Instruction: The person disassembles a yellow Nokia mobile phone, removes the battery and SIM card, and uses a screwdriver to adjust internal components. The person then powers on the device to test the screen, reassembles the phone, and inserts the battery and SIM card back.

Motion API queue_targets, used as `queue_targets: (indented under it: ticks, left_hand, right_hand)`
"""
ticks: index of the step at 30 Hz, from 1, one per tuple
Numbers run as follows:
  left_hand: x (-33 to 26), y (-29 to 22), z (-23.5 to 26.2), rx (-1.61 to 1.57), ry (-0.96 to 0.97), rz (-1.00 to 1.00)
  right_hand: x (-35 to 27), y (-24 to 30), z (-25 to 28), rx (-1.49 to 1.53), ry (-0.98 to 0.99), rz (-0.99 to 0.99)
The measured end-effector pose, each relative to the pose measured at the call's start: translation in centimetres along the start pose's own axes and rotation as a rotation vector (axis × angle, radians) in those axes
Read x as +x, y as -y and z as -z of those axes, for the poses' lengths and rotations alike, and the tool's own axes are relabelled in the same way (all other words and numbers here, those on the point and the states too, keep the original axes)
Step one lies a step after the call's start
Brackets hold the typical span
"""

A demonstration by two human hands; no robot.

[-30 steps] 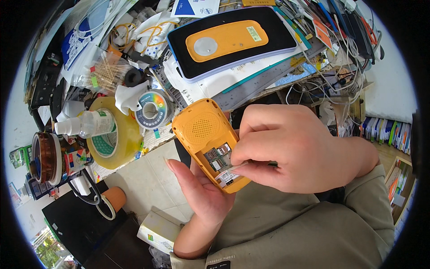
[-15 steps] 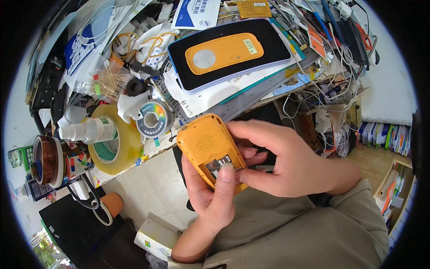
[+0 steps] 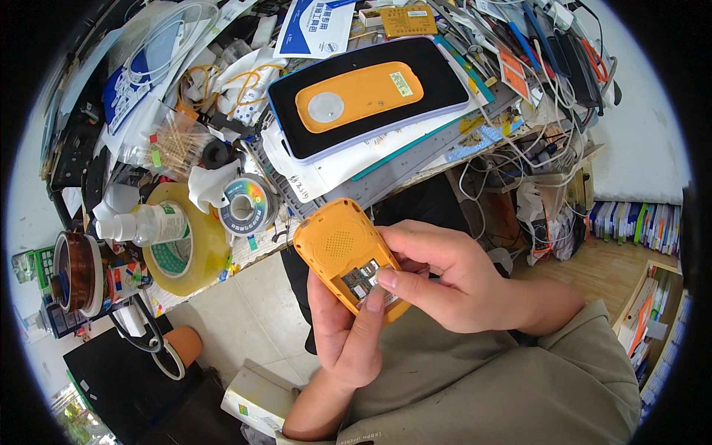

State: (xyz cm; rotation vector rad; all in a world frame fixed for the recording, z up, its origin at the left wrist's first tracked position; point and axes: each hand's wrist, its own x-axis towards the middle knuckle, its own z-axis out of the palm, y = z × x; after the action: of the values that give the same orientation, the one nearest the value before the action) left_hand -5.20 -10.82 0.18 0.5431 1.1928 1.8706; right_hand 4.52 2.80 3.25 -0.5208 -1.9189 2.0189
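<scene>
My left hand (image 3: 348, 334) grips an orange mobile phone (image 3: 337, 239) from below, its thumb lying over the lower part of the open battery bay (image 3: 360, 280). Metal card slots show inside that bay, and a speaker grille of small holes sits above it. My right hand (image 3: 452, 278) closes on the phone's right side, with the thumb tip pressed at the bay's edge by the slots. Whether a small card lies under that thumb is hidden. An orange back cover (image 3: 363, 95), inner side up, lies in a black-lined tray (image 3: 441, 78) on the bench.
Left on the bench are a large roll of clear tape (image 3: 211, 259), a spray bottle (image 3: 152, 226), a solder spool (image 3: 248, 206) and a bag of cotton swabs (image 3: 174, 141). Tools and cables (image 3: 545, 81) crowd the back right. Below stands a white box (image 3: 256, 400).
My right thumb has moved from beside the phone up onto the bay by the card slots. My left thumb has slid lower, baring more of the slots. The phone has dropped slightly in view.
</scene>
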Motion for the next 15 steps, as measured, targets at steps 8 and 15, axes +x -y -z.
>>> queue_targets:
  ticks: [8, 15]
  left_hand:
    - [0.2, -0.1, -0.5, -0.021, -0.082, 0.037]
    - [1.4, -0.4, -0.7, -0.236, -0.043, 0.034]
  right_hand:
    - [-0.4, -0.8, -1.0, 0.007, -0.114, 0.016]
    - [-2.0, 2.1, 0.8, -0.676, -0.019, 0.357]
